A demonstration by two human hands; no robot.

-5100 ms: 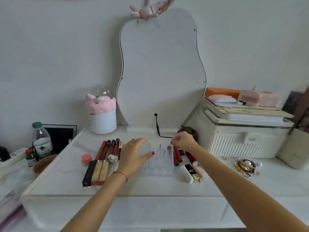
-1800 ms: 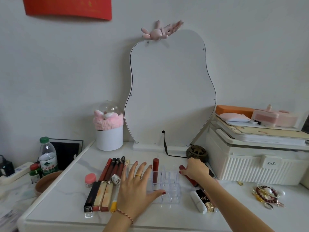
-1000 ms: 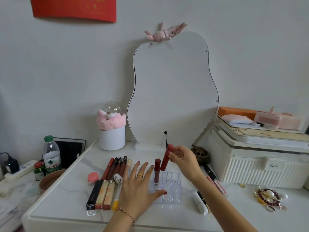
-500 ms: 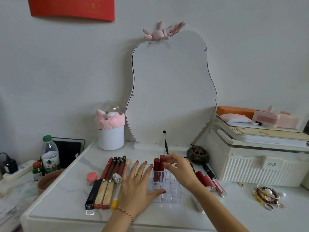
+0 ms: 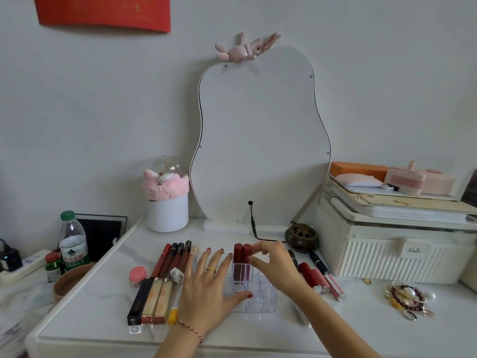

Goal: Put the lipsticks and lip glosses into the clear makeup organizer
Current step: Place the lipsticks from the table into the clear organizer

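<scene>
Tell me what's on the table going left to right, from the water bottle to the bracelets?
Bottle → pink jar → row of lip glosses → left hand → organizer → right hand → loose lipsticks → bracelets.

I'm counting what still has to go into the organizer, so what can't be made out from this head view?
- Left part of the clear organizer: covered by the left hand, so its slots there are hidden.
- White tube: mostly behind the right forearm.
- Right hand fingertips hide the side of the second red tube; whether it is fully seated is unclear.
- Tube labels left of the organizer: too small to read.
</scene>
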